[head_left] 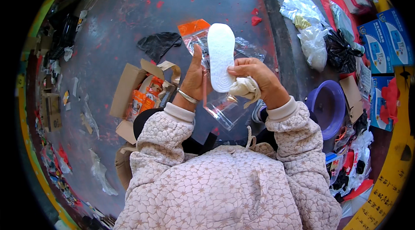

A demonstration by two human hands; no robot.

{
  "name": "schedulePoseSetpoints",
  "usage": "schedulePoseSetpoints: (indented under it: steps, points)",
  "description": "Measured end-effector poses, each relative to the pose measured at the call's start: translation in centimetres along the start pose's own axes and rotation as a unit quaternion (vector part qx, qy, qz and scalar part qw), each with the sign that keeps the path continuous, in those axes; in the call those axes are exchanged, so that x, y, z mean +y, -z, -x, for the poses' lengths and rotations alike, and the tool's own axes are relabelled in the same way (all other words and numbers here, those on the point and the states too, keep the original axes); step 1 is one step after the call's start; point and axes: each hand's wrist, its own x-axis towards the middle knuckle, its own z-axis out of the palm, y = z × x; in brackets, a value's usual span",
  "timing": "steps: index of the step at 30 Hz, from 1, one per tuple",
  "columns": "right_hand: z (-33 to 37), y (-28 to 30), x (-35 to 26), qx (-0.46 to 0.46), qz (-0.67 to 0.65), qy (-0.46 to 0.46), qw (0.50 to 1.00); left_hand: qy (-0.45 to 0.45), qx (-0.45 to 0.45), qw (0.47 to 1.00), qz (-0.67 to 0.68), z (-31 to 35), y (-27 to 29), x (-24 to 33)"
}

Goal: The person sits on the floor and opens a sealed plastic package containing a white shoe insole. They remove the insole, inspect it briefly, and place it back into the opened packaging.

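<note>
R hand (pixel 264 84) pinches wht. insole (pixel 221 53) & beige wad (pixel 245 88); L hand (pixel 192 79) by clear pkg. (pixel 227 111), grip unclear.

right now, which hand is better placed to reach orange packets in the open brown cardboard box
Left hand, probably: it is nearer the box; the right hand, farther away, pinches the flat white insole.

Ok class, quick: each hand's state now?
Left hand: at the clear packet; grip partly hidden, cannot be told.
Right hand: closed, holding the white insole and crumpled cream material.
</note>
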Motion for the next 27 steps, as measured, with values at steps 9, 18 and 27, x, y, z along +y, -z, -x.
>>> schedulePoseSetpoints:
  steps: [9,18,27]
  points:
    - [0.5,-1.8,0.8,0.032,0.034,0.009,0.999,0.002,-0.025,1.000,-0.017,0.0,-0.5,-0.5]
    - [2.5,2.8,-3.7,0.129,-0.146,0.211,0.958,-0.018,-0.021,0.999,0.039,0.4,0.0,0.1]
    - [-0.6,-3.4,0.5,0.205,0.454,0.466,0.731,-0.034,0.086,0.995,0.031,-0.4,-0.6,-0.9]
